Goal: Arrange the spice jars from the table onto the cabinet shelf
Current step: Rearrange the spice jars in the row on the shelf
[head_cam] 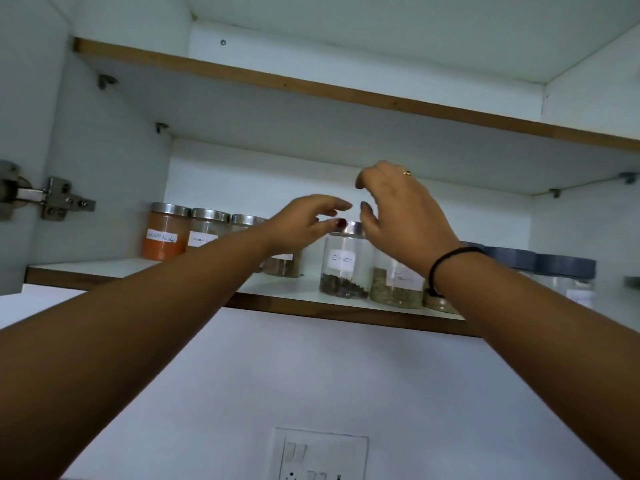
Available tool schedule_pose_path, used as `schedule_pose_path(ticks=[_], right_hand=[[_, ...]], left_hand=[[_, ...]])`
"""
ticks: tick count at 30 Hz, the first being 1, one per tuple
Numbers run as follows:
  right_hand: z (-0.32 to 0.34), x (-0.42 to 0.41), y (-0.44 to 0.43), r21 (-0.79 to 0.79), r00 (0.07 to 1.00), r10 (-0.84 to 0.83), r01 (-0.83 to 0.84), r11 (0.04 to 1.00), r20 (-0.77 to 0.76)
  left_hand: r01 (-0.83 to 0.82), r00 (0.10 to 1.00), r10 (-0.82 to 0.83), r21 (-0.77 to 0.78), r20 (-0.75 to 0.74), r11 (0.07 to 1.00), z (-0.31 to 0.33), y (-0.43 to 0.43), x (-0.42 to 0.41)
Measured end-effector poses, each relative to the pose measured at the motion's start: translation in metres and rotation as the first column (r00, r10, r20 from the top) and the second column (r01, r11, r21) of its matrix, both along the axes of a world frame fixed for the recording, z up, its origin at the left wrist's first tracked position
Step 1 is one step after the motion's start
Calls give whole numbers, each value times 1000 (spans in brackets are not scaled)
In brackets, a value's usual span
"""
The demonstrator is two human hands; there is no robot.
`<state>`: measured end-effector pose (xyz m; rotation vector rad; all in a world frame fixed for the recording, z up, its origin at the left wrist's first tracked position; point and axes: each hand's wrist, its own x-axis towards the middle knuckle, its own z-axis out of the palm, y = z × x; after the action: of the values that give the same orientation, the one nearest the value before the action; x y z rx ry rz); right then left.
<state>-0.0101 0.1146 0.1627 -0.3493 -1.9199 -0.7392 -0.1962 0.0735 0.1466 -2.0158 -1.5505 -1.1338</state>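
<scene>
Both arms raised to the lower shelf (304, 308) of the cabinet, viewed from below.

Left hand (304, 220): released, fingers loosely curved and pointing right, grasping nothing. Thumb tip just beside the steel lid of the jar of dark spice (344, 271); contact not determinable.

Right hand (407, 220): released, fingers arched above and beside the same lid, grasping nothing. Ring (407, 173) on one finger, black band (446, 265) round the wrist.

Spice jars: all upright on the lower shelf.
- At the back, from the left: jar of orange powder (164, 237), second steel-lidded jar (207, 233), third steel-lidded jar (246, 221), set close in a row.
- Behind the left hand: jar of brown powder (282, 266), mostly hidden.
- Nearer the front edge: jar of dark spice, with the jar of green seeds (396, 287) just beside it on the right, then one more jar (440, 303) largely covered by the right wrist.
- Far right: blue-lidded jars (566, 268).

Upper shelf (311, 86) overhead. Door hinge (52, 199) on the left wall. Switch plate (320, 455) on the wall below the cabinet.
</scene>
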Motion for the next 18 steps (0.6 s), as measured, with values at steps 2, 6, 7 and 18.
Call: schedule_pose_path(ticks=[2, 6, 7, 18], right_hand=[[6, 20, 12, -61, 998, -61, 62, 996, 16], [4, 50, 36, -297, 993, -96, 112, 948, 66], [1, 56, 39, -352, 993, -87, 110, 929, 81], [-9, 52, 54, -421, 996, -79, 89, 903, 42]], left_hand=[[-53, 995, 49, -42, -86, 998, 2, 6, 14], [-132, 981, 125, -38, -150, 990, 5, 7, 27], [-142, 979, 136, -36, -149, 989, 6, 6, 27], [-285, 945, 302, 134, -123, 949, 0, 15, 39]])
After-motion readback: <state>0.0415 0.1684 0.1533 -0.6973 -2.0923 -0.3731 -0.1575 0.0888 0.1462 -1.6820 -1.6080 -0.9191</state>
